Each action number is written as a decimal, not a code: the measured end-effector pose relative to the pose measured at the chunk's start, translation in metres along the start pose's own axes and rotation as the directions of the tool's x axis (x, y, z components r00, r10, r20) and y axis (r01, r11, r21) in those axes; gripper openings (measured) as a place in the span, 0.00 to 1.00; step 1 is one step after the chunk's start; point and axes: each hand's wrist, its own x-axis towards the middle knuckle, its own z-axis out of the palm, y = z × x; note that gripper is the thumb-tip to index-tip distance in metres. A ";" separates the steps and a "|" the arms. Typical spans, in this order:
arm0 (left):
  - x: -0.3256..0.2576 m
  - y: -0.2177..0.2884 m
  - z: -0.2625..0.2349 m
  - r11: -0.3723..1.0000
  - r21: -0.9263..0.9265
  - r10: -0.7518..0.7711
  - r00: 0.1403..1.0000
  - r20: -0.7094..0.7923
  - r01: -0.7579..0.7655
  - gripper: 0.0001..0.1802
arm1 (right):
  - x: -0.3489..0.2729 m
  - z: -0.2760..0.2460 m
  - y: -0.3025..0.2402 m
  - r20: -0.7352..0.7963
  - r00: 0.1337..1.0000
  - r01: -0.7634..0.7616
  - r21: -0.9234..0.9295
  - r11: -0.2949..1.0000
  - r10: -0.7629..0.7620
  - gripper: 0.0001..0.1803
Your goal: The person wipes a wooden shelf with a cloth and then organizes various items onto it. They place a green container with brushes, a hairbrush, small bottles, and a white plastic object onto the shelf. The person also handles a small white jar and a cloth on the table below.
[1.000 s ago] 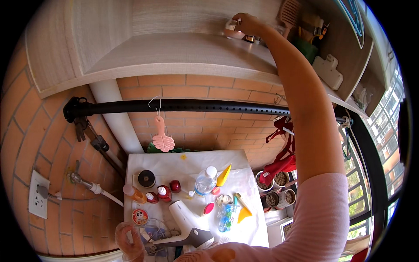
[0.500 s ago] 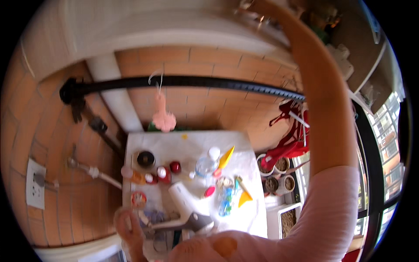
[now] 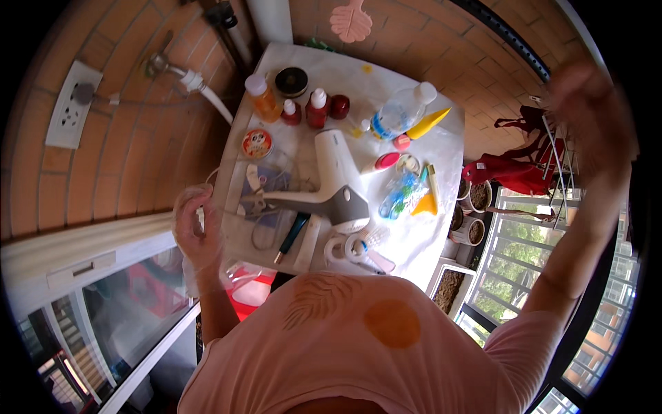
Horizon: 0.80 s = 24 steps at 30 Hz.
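**Left hand at the table edge, right hand high and blurred**

The left hand point(image 3: 195, 231) hangs at the near-left edge of the small table covered in white cloth point(image 3: 441, 148), fingers curled loosely inward. Something thin and clear, perhaps plastic film, seems to be gathered in it, but I cannot tell for sure whether it is pinched. Just beside that hand lie the small metal scissors point(image 3: 254, 199) and the white-and-grey hair dryer point(image 3: 338, 186), which rests on its side mid-table.

The right hand point(image 3: 586, 103) is raised well away to the right, smeared by motion. Whether it is spread or closed on anything I cannot tell.

To my eye, the sensible thing is to steady the left hand against the table edge and bring the right one down slowly. The clear plastic water bottle point(image 3: 400, 114) and the red-capped little bottles point(image 3: 310, 110) stand crowded together and would tip easily.
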 end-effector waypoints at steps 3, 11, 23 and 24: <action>-0.020 -0.001 -0.015 0.999 0.045 0.001 1.000 0.020 -0.001 0.08 | -0.068 0.086 -0.053 0.235 0.972 -0.118 0.579 0.807 -0.027 0.03; -0.053 -0.016 -0.053 0.977 0.210 -0.060 0.995 0.075 0.043 0.10 | -0.182 0.206 -0.126 0.569 0.806 -0.575 0.688 0.442 0.161 0.04; -0.073 -0.031 -0.034 0.964 0.259 -0.044 0.916 0.398 -0.067 0.10 | -0.221 0.249 -0.171 0.612 0.765 -0.626 0.635 0.452 0.200 0.08; -0.076 -0.030 -0.030 0.967 0.256 -0.104 0.894 0.436 -0.012 0.09 | -0.219 0.257 -0.177 0.616 0.764 -0.622 0.624 0.473 0.192 0.09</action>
